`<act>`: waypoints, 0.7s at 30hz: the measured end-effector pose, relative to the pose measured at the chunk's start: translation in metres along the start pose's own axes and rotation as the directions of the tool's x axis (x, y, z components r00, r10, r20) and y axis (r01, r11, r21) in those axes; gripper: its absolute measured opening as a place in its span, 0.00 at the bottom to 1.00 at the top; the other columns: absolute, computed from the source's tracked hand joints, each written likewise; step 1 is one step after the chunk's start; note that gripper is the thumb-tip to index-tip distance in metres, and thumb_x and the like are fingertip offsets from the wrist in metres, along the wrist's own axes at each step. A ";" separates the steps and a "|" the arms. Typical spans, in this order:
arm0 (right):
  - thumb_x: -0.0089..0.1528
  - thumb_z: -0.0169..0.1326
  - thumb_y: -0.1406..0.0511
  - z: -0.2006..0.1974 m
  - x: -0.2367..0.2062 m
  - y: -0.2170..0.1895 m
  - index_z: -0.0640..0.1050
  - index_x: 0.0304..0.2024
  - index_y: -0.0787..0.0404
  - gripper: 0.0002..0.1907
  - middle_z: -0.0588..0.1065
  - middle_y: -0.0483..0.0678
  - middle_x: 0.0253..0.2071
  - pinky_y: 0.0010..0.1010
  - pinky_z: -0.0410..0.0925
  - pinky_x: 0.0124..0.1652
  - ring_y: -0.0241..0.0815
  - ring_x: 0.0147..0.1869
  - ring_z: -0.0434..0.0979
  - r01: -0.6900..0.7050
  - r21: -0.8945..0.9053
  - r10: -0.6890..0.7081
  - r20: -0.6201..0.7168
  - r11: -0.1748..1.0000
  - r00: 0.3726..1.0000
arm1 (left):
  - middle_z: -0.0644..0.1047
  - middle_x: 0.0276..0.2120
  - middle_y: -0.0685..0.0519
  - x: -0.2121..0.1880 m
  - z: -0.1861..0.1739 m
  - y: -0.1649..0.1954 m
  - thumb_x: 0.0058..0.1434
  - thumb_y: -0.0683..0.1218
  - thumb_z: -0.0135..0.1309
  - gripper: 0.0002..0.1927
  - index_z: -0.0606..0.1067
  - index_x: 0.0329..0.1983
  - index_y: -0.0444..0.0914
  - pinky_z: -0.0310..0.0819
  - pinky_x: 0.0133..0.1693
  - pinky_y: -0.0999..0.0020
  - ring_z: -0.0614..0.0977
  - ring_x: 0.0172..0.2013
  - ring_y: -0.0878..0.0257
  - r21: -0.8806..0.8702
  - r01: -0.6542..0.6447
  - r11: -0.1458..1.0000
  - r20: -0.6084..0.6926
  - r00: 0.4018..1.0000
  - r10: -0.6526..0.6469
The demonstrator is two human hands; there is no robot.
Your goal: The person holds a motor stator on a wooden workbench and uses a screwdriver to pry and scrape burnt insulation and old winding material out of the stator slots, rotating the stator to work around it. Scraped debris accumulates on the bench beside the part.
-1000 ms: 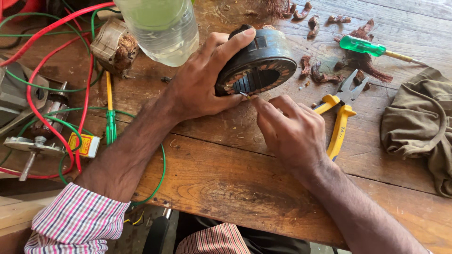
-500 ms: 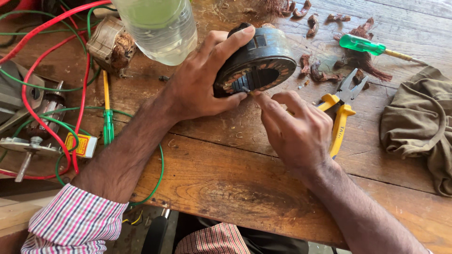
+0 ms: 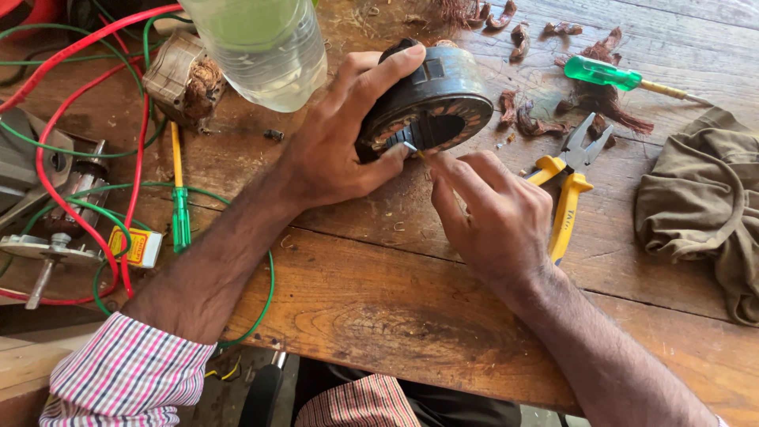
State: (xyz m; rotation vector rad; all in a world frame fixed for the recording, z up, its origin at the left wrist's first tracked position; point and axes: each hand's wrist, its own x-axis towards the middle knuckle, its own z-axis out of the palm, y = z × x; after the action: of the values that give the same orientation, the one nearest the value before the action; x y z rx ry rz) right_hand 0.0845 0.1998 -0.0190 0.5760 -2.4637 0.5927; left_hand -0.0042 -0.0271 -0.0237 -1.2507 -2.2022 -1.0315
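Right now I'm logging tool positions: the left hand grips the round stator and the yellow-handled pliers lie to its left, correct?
Not quite. The head view shows the left hand gripping the stator, but the pliers lie to its right, past the right hand.

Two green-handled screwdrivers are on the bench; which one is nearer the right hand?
The green-handled screwdriver at the bench's far side, beyond the yellow pliers, lies nearer the right hand. The other screwdriver lies left of the left forearm, among wires.

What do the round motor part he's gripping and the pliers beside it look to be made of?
The ring-shaped motor core looks like dark, dull metal: layered steel with coppery slots around its bore. The pliers seem to be grey steel at the jaws, with glossy yellow handles, probably plastic or rubber sleeves. The left hand holds the core.
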 end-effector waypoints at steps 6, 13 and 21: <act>0.65 0.62 0.66 0.000 -0.001 0.000 0.81 0.53 0.54 0.13 0.77 0.46 0.38 0.36 0.71 0.34 0.45 0.35 0.80 -0.018 0.005 0.018 -0.005 1.000 1.000 | 0.69 0.63 0.46 0.000 0.001 0.004 0.65 0.44 0.66 0.42 0.56 0.76 0.45 0.76 0.63 0.60 0.77 0.61 0.50 0.026 0.023 0.999 -0.021 1.000 -0.022; 0.64 0.63 0.65 0.000 -0.001 0.001 0.82 0.53 0.53 0.14 0.77 0.46 0.37 0.36 0.71 0.32 0.45 0.33 0.80 -0.029 -0.012 0.030 0.003 0.999 1.000 | 0.69 0.64 0.47 0.000 0.005 0.004 0.71 0.45 0.64 0.38 0.56 0.77 0.46 0.77 0.64 0.62 0.78 0.62 0.52 0.023 0.049 0.999 -0.048 0.998 -0.048; 0.63 0.62 0.67 0.003 -0.002 0.004 0.81 0.50 0.54 0.13 0.78 0.45 0.36 0.35 0.72 0.33 0.43 0.32 0.79 0.030 0.013 -0.030 0.010 0.999 1.000 | 0.63 0.68 0.43 0.002 -0.004 -0.005 0.56 0.47 0.71 0.53 0.49 0.77 0.44 0.73 0.68 0.54 0.72 0.67 0.44 0.046 -0.030 0.998 0.078 0.997 0.027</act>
State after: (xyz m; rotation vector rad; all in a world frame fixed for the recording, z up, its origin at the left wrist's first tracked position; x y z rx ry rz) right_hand 0.0823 0.2024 -0.0235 0.6211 -2.4585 0.5950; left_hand -0.0099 -0.0304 -0.0217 -1.3176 -2.2457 -0.9298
